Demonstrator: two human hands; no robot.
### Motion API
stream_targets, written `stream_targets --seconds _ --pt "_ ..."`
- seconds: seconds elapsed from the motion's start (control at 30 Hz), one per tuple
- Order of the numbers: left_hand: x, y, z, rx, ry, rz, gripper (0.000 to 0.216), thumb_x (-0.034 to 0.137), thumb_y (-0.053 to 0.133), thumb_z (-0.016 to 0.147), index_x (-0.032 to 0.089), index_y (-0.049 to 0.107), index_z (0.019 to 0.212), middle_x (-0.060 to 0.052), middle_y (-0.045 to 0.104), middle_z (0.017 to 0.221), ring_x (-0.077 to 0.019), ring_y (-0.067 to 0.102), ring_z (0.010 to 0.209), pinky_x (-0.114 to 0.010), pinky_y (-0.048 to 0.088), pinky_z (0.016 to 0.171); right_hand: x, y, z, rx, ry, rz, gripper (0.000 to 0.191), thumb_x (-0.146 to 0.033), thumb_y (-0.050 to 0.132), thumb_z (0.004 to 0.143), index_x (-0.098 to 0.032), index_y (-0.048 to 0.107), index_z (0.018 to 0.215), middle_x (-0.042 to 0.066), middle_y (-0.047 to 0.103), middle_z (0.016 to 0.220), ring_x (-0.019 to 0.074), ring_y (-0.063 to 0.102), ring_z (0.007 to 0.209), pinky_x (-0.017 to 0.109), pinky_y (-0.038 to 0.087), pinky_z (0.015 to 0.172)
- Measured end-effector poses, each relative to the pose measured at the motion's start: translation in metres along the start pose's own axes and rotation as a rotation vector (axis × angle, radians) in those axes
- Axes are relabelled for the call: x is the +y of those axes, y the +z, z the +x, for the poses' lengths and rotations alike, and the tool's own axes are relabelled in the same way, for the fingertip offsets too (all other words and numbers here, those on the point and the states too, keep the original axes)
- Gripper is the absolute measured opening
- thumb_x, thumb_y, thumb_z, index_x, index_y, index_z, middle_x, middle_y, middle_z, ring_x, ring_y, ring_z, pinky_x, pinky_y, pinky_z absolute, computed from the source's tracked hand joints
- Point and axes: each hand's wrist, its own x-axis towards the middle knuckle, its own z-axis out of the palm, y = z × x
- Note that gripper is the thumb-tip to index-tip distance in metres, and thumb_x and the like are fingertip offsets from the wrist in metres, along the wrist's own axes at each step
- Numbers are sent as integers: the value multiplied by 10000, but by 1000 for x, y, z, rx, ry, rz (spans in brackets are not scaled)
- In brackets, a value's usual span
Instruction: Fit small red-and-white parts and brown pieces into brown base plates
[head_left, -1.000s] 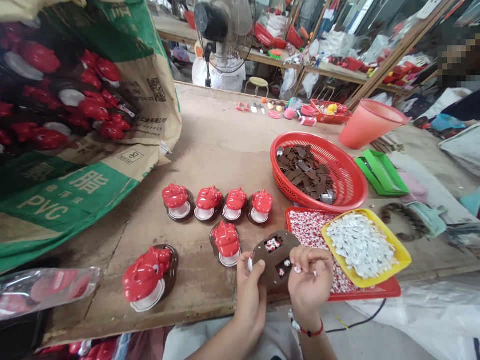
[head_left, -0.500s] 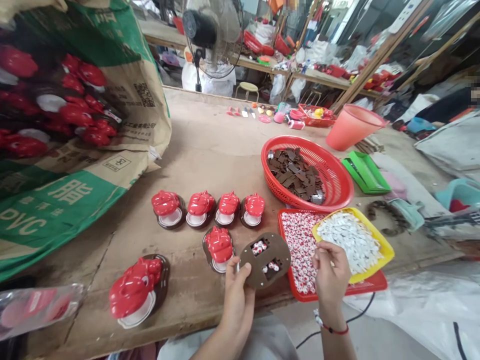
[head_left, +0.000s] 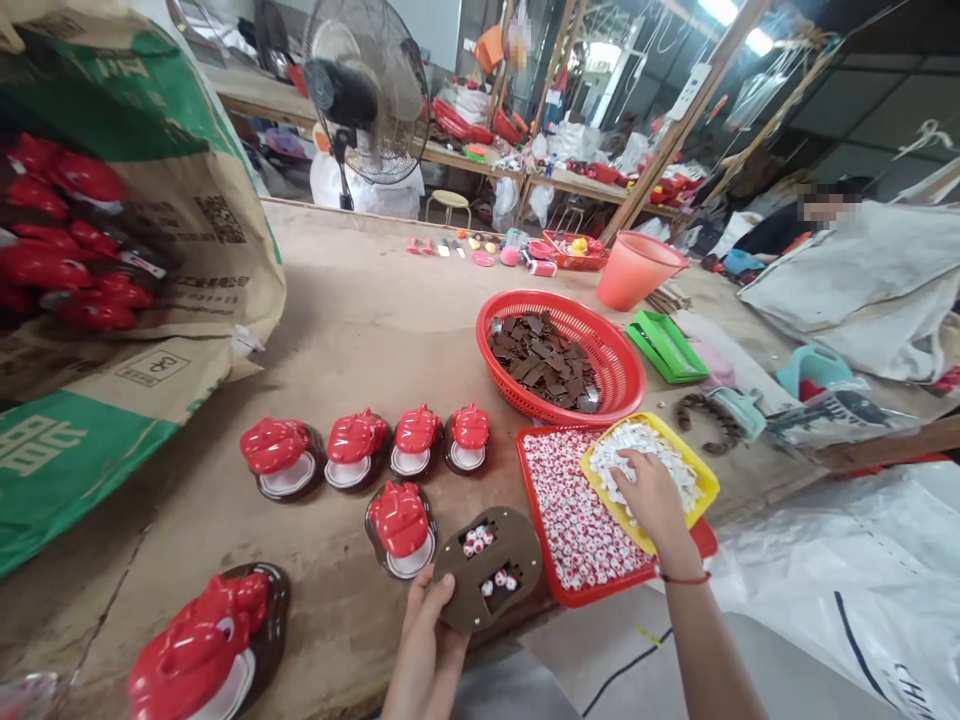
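My left hand [head_left: 425, 630] grips the near edge of a brown oval plate [head_left: 487, 568] with two cut-outs holding small red-and-white beads, at the table's front edge. My right hand [head_left: 651, 495] reaches into the yellow tray [head_left: 699, 478] of small white pieces, fingers curled down among them; what they hold is hidden. The yellow tray rests on a red tray [head_left: 534, 505] filled with red-and-white beads.
Several red toys on brown bases [head_left: 358, 448] stand in a row left of the trays, one more [head_left: 199, 650] at the near left. A red basket [head_left: 616, 360] holds brown plates. A sack of toys [head_left: 112, 250] lies at left, with a fan [head_left: 360, 90], a pink bucket [head_left: 637, 270] and a green tray [head_left: 664, 345] behind.
My right hand left the brown plate and moved right into the yellow tray. The view swung right and up, so the table shifted left in the picture.
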Motion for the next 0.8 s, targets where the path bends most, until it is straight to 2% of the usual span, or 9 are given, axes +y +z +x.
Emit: stream_targets --seconds 0.13,0.33,0.43,0.5,0.53,0.6,0.67,0.73,0.8 --pt "0 -4 2 6 -9 1 264 163 681 547 208 533 761 -7 657 710 -138 590 593 -231 480 520 13 5 12 -51 -14 -82 187 -188 434 733 -160 596 821 67 552 716 192 512 664 308 380 617" --pt "-4 -6 1 -5 12 4 288 167 675 545 217 495 765 10 647 675 -140 587 574 -243 464 511 18 4 13 19 -54 -64 227 -263 381 775 -169 586 754 71 537 709 205 501 674 313 368 605" --pt "-5 -6 -3 -2 16 3 321 173 678 531 214 474 776 16 646 681 -140 594 602 -234 452 523 0 -7 4 130 -158 100 240 -303 378 797 -160 571 776 77 535 751 207 511 724 321 396 651" --pt "-5 -5 -6 -9 11 6 352 177 682 522 212 459 793 22 644 668 -134 588 593 -228 442 522 -27 -21 -10 139 -324 273 193 -292 410 808 -175 561 784 61 527 770 182 517 728 294 412 655" --pt "-5 -5 -7 -10 10 9 364 177 683 519 211 451 797 25 642 656 -128 582 578 -224 435 515 -43 -30 -19 98 -426 335 162 -266 419 813 -186 557 786 57 524 798 172 516 746 282 414 659" --pt "-5 -4 -9 -13 19 16 375 180 682 520 213 433 798 32 640 637 -115 568 551 -215 424 507 -76 -45 -38 -108 -662 413 140 -193 418 819 -200 552 779 46 519 832 152 503 771 257 411 662" --pt "-5 -3 -11 -34 33 24 377 186 677 528 219 417 800 38 642 636 -110 566 550 -209 418 511 -103 -54 -54 -283 -803 430 178 -131 393 816 -196 551 772 46 515 850 151 478 789 264 400 673" --pt "-4 -1 -12 -62 47 34 381 194 672 538 227 405 807 41 646 644 -109 570 557 -207 417 520 -120 -53 -64 -356 -872 403 191 -101 389 806 -188 547 741 38 509 816 150 452 758 274 379 654" --pt "-4 0 -14 -82 52 37 394 199 672 539 232 393 815 40 650 646 -110 571 556 -208 417 519 -126 -46 -69 -342 -942 342 178 -92 401 795 -179 542 728 34 505 787 151 428 725 291 351 640"
